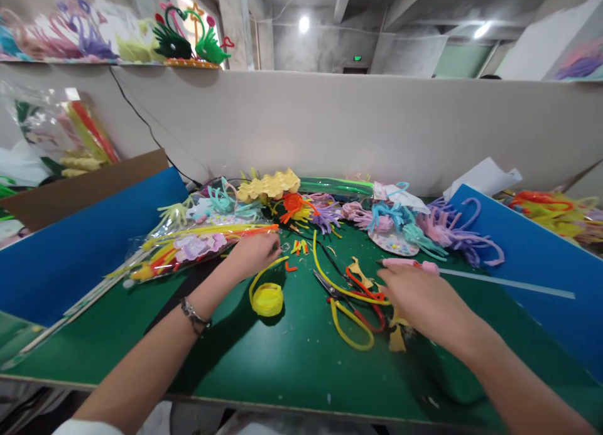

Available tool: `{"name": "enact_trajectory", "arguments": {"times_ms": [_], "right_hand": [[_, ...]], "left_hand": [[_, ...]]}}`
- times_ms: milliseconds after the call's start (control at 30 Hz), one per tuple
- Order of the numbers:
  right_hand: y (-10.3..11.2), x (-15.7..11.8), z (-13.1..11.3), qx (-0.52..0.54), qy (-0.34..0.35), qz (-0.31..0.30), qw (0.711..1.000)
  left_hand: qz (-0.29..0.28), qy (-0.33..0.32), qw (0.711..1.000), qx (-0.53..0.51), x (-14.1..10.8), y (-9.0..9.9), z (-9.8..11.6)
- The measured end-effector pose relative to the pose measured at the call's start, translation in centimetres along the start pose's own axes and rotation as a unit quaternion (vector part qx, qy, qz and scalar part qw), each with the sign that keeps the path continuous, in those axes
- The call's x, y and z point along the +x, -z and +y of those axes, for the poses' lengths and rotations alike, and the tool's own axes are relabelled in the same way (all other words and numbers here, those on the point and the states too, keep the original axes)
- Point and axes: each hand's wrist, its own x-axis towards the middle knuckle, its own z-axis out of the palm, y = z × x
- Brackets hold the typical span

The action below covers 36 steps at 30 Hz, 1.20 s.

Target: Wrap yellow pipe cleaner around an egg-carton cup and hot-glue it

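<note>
My right hand (pixel 424 300) is wrapped round a pink hot glue gun (pixel 400 263); its nozzle points left and a long translucent glue stick (pixel 509 282) sticks out behind. My left hand (pixel 254 254) has its fingers pinched together above the table; what they hold, if anything, is too small to make out. Just below it lies a flat yellow pipe-cleaner coil (pixel 267 299), a yellow stem curving up from it close to the fingertips. Scissors (pixel 351 297) with red and orange handles lie between my hands, a yellow pipe cleaner (pixel 351 345) looped around them.
Short orange and yellow cut pieces (pixel 300 247) lie mid-table. Wrapped pipe cleaners (pixel 188 247) and a yellow egg-carton piece (pixel 269 185) are at the back left. Purple pipe cleaners (pixel 459 231) lie back right. Blue box walls (pixel 94 234) flank both sides. A cable runs below my right hand.
</note>
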Motion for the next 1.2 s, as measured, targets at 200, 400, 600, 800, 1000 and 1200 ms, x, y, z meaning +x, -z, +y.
{"name": "enact_trajectory", "arguments": {"times_ms": [200, 400, 600, 800, 1000, 1200], "right_hand": [[-1.3, 6.2, -6.2, 0.069, 0.021, -0.061, 0.996], [-4.6, 10.4, -7.6, 0.066, -0.034, -0.106, 0.992], [-4.1, 8.6, -6.1, 0.059, 0.030, -0.070, 0.995], [-3.7, 5.9, -6.2, 0.054, 0.187, 0.053, 0.979], [-5.0, 6.7, -7.2, 0.055, 0.264, 0.146, 0.952], [-5.5, 6.8, -7.3, 0.093, 0.290, 0.145, 0.941]], "left_hand": [[-0.046, 0.050, 0.998, -0.004, 0.8, -1.4, -0.1], [-0.048, 0.033, 0.994, -0.094, 0.8, -3.0, -0.8], [-0.068, -0.024, 0.956, -0.283, 1.2, -3.9, -1.0], [-0.128, -0.093, 0.877, -0.454, 0.8, -3.8, -0.8], [-0.171, -0.119, 0.837, -0.507, 0.2, -3.3, -0.5], [-0.152, -0.133, 0.841, -0.502, 0.1, -3.1, -0.4]]}}
